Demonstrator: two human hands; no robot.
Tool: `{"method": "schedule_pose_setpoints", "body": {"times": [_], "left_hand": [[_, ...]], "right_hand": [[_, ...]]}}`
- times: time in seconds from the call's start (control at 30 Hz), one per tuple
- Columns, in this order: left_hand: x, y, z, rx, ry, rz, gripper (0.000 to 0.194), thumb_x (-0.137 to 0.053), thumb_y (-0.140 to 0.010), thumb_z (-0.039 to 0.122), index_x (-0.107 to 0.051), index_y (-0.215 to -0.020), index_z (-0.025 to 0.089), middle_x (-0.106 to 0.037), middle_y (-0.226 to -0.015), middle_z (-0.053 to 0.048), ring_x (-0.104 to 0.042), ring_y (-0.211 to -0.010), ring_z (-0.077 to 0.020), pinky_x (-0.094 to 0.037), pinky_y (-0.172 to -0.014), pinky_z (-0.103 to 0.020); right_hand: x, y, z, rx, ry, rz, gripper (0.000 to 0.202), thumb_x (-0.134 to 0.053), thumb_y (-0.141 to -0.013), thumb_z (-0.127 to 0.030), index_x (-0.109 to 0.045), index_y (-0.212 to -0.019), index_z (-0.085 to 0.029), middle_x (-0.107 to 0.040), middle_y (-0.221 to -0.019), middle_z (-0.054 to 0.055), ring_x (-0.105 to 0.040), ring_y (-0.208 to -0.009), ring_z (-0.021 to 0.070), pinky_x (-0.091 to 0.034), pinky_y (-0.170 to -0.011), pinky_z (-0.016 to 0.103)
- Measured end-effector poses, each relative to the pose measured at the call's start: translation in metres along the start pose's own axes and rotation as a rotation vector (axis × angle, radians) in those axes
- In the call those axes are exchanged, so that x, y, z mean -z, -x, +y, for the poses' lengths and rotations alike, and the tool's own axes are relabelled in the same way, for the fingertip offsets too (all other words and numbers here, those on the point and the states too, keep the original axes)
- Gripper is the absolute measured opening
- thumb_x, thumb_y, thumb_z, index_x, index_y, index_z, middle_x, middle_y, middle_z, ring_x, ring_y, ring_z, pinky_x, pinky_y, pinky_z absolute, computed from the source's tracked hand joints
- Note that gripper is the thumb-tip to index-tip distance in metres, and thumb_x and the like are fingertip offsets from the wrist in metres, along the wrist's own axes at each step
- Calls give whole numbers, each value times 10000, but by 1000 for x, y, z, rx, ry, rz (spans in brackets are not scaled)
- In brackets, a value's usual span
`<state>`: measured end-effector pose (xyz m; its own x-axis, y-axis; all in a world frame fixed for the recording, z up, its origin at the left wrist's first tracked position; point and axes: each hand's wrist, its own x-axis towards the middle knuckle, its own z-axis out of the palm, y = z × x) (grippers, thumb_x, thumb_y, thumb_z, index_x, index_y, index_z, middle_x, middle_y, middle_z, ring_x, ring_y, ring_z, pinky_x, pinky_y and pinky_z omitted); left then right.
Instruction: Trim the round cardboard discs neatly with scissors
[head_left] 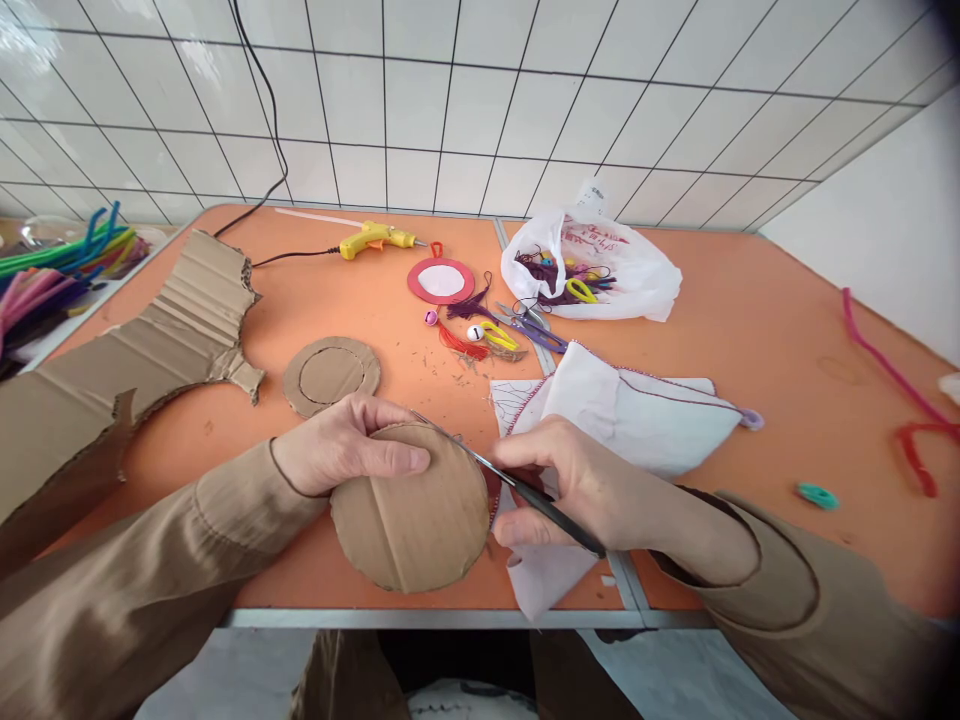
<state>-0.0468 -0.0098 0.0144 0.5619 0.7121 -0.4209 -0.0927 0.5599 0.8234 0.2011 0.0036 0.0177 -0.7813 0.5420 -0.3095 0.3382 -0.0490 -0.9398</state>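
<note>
My left hand (pixel 367 445) grips a round cardboard disc (pixel 420 520) by its upper left edge, thumb on top. In my right hand (pixel 562 480) is a pair of black-handled scissors (pixel 536 497), whose blades lie along the disc's upper right rim. The lower blade is hidden, so how far the blades part I cannot tell. Just beyond my left hand lies a smaller cardboard circle (pixel 332 374) with a ring marked on it. White cloth (pixel 637 410) with purple stitched edging spreads beneath and behind my right hand.
A yellow glue gun (pixel 375 240) lies at the back. Near it are a red-rimmed disc (pixel 440 282), purple scissors (pixel 536 328) and a white plastic bag (pixel 637 270) of threads. Torn cardboard (pixel 165 340) covers the left; pipe cleaners (pixel 885 360) lie right.
</note>
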Motion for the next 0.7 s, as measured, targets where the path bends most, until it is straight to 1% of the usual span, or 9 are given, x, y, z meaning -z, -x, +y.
{"method": "schedule_pose_setpoints", "body": {"times": [0.13,0.2,0.27,0.37,0.5,0.7], "left_hand": [[1,0,-1,14,-34,-4,212,-895,-649,320,-826,-804,193,-806,-764,-2,-707,-652,-111,-564,-637,-177],[1,0,-1,31,-65,-13,251,-896,-642,342,-827,-824,184,-809,-779,-16,-705,-650,-116,-563,-640,-186],[1,-1,-2,48,-78,-10,282,-899,-632,357,-827,-838,178,-810,-789,-24,-703,-649,-121,-562,-640,-193],[1,-1,-2,69,-70,-21,232,-881,-669,327,-828,-852,195,-809,-794,-11,-704,-669,-120,-561,-665,-201],[1,0,-1,57,-52,-43,167,-859,-705,288,-829,-850,209,-805,-789,-4,-701,-677,-123,-552,-674,-208],[0,0,-3,65,-48,-29,144,-865,-698,277,-825,-814,203,-791,-750,0,-683,-651,-119,-557,-717,-234]], "right_hand": [[1,-2,1,-22,7,-46,315,-771,-746,-374,-522,-730,-182,-642,-626,-17,-583,-564,132,-390,-492,232],[1,-3,2,-4,73,-40,336,-774,-734,-401,-523,-734,-178,-563,-612,-47,-472,-545,97,-327,-477,227],[1,-4,2,39,161,-16,366,-781,-716,-421,-508,-698,-179,-450,-588,-73,-345,-545,77,-252,-467,230],[1,-4,2,60,211,15,418,-770,-716,-447,-451,-637,-188,-334,-570,-86,-257,-554,75,-200,-469,239],[0,-3,1,53,209,36,452,-764,-705,-468,-421,-603,-193,-277,-567,-87,-224,-551,76,-179,-462,243],[-1,-1,-1,49,188,36,435,-762,-704,-429,-416,-587,-192,-285,-552,-87,-238,-536,72,-178,-457,232]]}}
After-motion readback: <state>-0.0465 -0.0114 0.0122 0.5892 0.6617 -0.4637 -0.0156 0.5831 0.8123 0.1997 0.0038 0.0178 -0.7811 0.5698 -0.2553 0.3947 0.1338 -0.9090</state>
